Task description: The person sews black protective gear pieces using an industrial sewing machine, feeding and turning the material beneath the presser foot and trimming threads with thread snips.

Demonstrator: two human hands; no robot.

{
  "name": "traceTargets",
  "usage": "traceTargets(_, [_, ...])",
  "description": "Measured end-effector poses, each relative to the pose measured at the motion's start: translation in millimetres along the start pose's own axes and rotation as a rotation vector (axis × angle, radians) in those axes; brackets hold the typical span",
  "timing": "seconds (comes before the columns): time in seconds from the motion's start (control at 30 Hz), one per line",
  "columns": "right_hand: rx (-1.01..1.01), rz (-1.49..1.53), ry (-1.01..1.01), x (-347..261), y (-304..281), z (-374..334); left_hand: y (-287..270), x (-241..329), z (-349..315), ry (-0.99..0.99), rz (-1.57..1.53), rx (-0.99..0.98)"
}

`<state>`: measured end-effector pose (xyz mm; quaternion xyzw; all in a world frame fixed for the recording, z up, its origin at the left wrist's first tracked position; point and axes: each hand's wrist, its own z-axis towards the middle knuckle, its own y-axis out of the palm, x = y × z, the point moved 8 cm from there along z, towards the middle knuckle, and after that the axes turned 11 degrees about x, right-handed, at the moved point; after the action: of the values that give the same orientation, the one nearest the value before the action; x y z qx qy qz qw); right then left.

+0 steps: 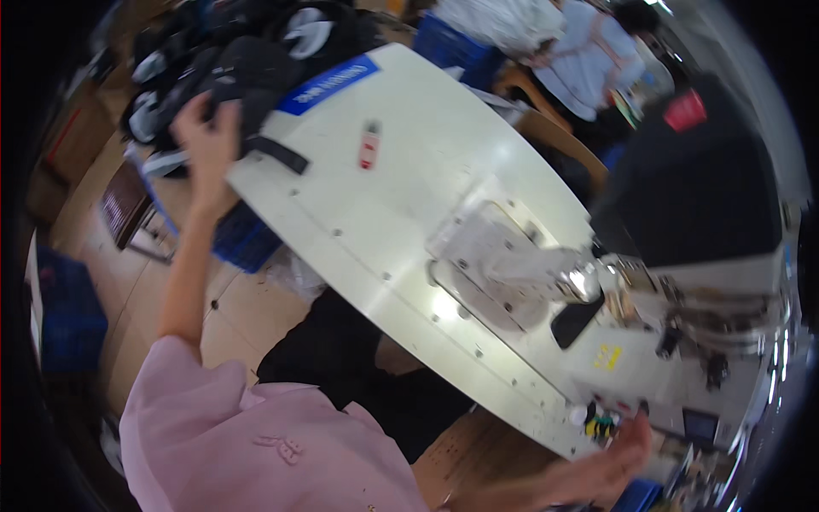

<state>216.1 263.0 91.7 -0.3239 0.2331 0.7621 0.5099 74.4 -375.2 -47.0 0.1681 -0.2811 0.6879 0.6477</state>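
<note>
My left hand is stretched out to the far left, at a heap of black caps. Its thumb and fingers are apart and curved beside the nearest cap; a firm hold does not show. A short black strap lies across the table edge close by. At the lower right, my right hand is by the machine's end of the table, near small thread spools. Motion smears its fingers, so whether it holds anything is unclear. A sewing machine with a shiny metal arm stands on the white table.
A small red item with a grey tip lies on the tabletop. A dark panel with a red patch rises at the right. Blue crates stand below the table's left end. Another person in a light blue top sits beyond.
</note>
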Motion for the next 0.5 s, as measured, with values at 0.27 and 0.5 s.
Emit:
traceTargets(0.27, [-1.114,1.838,1.113,-125.4,109.6,-134.7,87.9,-176.8,-27.2,-0.872,-0.373,-0.44])
traceTargets(0.5, [-0.987,2.099,1.203,-145.0,118.0,-126.0,62.6,-79.6,8.6,-0.291,-0.232,-0.382])
